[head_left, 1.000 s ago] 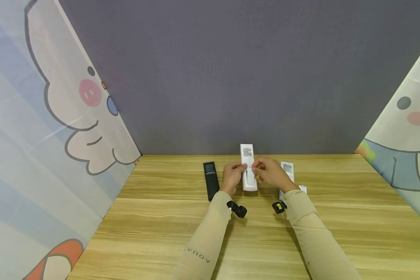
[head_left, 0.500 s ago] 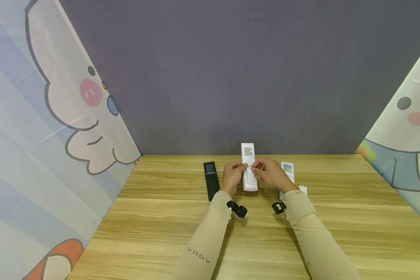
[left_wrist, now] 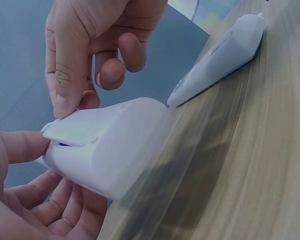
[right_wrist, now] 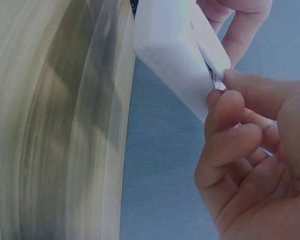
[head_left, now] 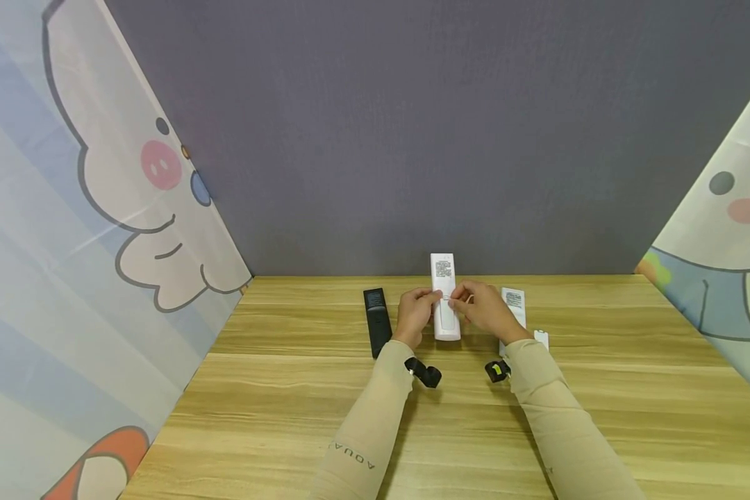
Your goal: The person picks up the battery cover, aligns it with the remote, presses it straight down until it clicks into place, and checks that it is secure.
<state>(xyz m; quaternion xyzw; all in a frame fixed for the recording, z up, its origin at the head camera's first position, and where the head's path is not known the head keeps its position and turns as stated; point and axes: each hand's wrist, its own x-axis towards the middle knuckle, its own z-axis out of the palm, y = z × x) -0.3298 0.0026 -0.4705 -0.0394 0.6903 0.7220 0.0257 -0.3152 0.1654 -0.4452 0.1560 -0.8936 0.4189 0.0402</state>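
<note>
Where two hands meet over the far part of a wooden table (head_left: 275, 410), one white remote control (head_left: 442, 283), held back side up, its printed label showing.

Battery cover (head_left: 448, 317), white: on the back of that remote, one edge lifted, a narrow dark gap beneath it in both wrist views.

Left hand (head_left: 414, 316): grasping the remote, thumb at the cover's edge, other fingers curled below.

Right hand (head_left: 486, 307): thumb and forefinger pinching at the raised edge of the cover, remaining fingers bent.

Black remote (head_left: 378, 325): lying on the table, just beside the left hand.

Second white remote (head_left: 514, 300): on the table, label up, partly hidden by the right hand and wrist.

Small white cover (head_left: 542, 338): on the table, near the second white remote.

Grey wall (head_left: 412, 139): behind the table, between two patterned curtains (head_left: 112, 292).
</note>
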